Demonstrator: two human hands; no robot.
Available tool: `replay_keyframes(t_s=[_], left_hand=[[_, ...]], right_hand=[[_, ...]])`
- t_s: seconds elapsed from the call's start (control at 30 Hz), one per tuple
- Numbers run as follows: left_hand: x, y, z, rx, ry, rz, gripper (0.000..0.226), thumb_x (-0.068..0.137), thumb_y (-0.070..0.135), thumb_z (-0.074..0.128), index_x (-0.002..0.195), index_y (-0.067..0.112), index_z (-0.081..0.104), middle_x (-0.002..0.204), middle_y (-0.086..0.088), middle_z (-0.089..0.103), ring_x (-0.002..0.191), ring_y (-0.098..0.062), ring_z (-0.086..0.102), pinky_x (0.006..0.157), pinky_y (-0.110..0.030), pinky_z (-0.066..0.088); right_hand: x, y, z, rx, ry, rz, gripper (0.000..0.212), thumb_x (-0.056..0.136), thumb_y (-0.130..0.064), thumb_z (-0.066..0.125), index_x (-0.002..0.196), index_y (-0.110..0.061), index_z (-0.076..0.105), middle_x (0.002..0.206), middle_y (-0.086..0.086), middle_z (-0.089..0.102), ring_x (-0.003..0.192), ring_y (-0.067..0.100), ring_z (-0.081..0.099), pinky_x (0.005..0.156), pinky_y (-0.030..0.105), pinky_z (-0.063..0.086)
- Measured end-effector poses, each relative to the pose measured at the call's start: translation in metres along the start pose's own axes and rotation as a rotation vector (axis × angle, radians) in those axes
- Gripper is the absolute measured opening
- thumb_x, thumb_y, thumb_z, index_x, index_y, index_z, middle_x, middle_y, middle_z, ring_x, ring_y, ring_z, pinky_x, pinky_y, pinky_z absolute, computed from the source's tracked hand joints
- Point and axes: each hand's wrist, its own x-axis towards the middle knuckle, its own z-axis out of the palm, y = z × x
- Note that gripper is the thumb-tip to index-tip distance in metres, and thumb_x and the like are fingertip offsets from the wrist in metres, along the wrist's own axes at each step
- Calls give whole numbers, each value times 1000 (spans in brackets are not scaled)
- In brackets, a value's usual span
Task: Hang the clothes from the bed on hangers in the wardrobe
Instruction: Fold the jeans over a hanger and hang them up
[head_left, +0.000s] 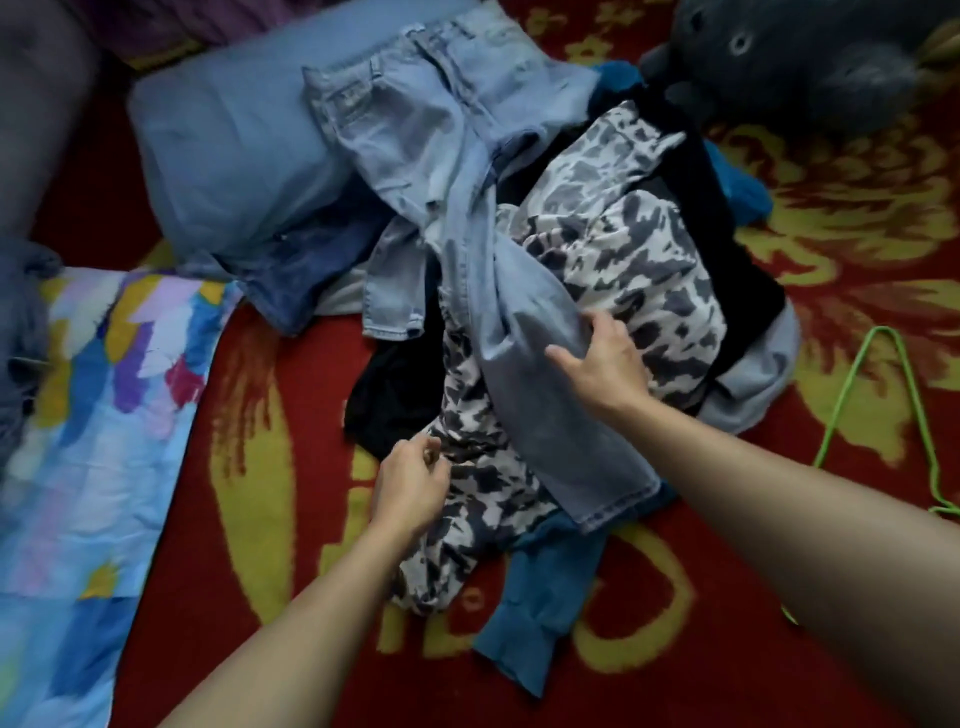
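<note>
While the clothes pile (519, 260) sits mid-frame on the bed (260, 415), hanging looks barely begun: your left hand (410, 486) pinches the patterned garment (628, 218) at its edge, your right hand (605, 361) curls its fingers over the pale jeans (545, 421), and a green hanger (880, 330) lies unused at right.

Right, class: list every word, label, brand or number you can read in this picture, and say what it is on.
No text can be read.
The patch on the jeans: too blurred to read.
The yellow marks on the blanket: letters or pattern, cannot tell.
</note>
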Motion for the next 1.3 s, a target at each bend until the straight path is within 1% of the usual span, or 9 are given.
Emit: replay_keyframes(t_s=[0.13,0.23,0.43,0.5,0.57,0.73,0.87,1.0,1.3], left_hand=[[25,-2,-12,-112,-40,-38,22,90,27,56,108,17,63,95,-3,66,90,-25,63,79,-38,53],[39,22,-27,-284,-21,-50,23,92,30,56,108,15,64,90,0,63,90,-23,62,81,-37,52],[88,65,-34,-728,-69,-179,71,65,72,50,115,21,56,114,-16,64,105,-39,61,91,-55,50],[96,77,-23,-841,-135,-226,76,71,70,53,128,20,48,123,-14,59,108,-37,60,85,-49,55],[96,88,-12,-928,-150,-268,66,84,53,60,136,19,38,128,-11,55,109,-33,60,71,-37,55],[73,72,39,-344,-179,-90,52,78,31,71,124,15,53,120,-9,62,109,-29,59,91,-38,50],[46,61,63,-227,-220,-25,18,85,20,64,72,10,58,82,-13,66,87,-31,65,66,-29,45],[28,49,43,-167,-236,33,24,87,18,63,65,13,55,69,-8,62,73,-27,62,66,-31,47],[-57,-17,5,140,-658,121,23,78,17,68,61,15,53,58,4,50,50,-6,44,49,-23,34]], right_hand=[[0,-5,21,51,-10,57,19,93,-32,56,92,-13,59,94,13,65,95,34,61,74,36,42],[-48,-8,30,118,-12,-18,44,97,-38,49,58,-19,44,57,-1,47,58,19,50,56,35,34],[-158,54,36,10,-150,101,51,96,-48,40,53,-21,43,47,-7,43,54,1,49,63,27,38],[-186,91,41,-105,-232,140,52,87,-61,30,54,-26,50,49,-12,49,59,-1,53,78,34,40],[-201,122,44,-128,-280,207,42,90,-56,37,58,-35,52,51,-13,52,59,1,53,68,29,39],[-202,158,52,-245,-430,154,50,98,-52,33,62,-20,48,57,-11,54,56,6,49,60,32,37],[-188,160,55,-304,-515,125,43,99,-49,32,66,-24,45,70,-9,54,74,11,53,63,32,36],[-155,152,21,-276,-358,150,25,92,-51,50,96,-29,62,97,-7,64,95,16,62,73,32,46],[-41,14,-4,64,-78,-15,45,89,-53,58,113,-15,64,105,1,68,99,21,62,83,34,49]])
